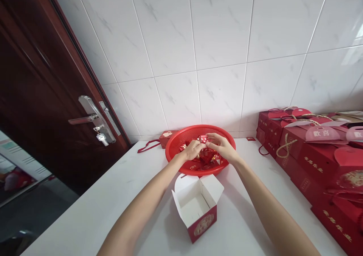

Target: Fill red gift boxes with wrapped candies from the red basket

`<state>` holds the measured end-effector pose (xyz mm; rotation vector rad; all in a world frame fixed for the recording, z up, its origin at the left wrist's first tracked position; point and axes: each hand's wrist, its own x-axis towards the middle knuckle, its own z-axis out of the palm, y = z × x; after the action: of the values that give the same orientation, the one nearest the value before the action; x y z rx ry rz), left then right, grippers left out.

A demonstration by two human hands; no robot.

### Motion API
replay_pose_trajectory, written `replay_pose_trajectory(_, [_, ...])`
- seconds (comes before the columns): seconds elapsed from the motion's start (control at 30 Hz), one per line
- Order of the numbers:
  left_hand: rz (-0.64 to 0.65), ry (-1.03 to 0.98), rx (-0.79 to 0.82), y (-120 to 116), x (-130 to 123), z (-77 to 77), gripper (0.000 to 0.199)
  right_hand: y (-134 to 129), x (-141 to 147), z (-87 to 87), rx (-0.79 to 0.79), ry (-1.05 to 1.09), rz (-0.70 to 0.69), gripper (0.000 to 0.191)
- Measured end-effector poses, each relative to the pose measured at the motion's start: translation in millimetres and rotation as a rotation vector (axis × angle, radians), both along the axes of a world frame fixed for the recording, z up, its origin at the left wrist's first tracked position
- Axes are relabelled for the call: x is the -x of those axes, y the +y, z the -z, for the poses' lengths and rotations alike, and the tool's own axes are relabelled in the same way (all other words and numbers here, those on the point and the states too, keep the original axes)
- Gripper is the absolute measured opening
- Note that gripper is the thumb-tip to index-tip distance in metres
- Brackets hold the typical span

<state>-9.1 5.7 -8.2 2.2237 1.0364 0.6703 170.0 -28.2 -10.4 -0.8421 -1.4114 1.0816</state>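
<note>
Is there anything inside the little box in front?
The box looks empty: its flaps stand open, showing only bare white inside.

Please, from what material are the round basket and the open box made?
The basket looks like glossy red plastic: its wall is moulded with many small holes. The open box seems thin card, printed dark red outside, plain white inside, with fold-out flaps; any coating is unclear.

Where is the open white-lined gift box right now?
In the head view, the open gift box stands on the white tabletop between the person's forearms, just nearer than the red basket.
</note>
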Motion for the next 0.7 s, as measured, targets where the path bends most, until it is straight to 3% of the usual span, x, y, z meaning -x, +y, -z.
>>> replay_pose_trajectory(0.17, [-0.042,0.076,-0.029,2,-1,-1.5,0.034,5,1,6.3,0.052,0.103,0.052,0.038])
replay_pose_trajectory(0.33, [-0.203,0.160,-0.105,13,1,2.2,0.032,13,-1,10.4,0.109,0.270,0.205,0.044])
replay_pose_trajectory(0.47, [-0.290,0.323,-0.072,19,7,10.8,0.036,13,-3,8.3,0.164,0.345,0.245,0.039])
replay_pose_trajectory(0.7, [-0.205,0.583,0.061,13,6,16.5,0.041,8,0,1.9,0.240,0.472,0.137,0.037])
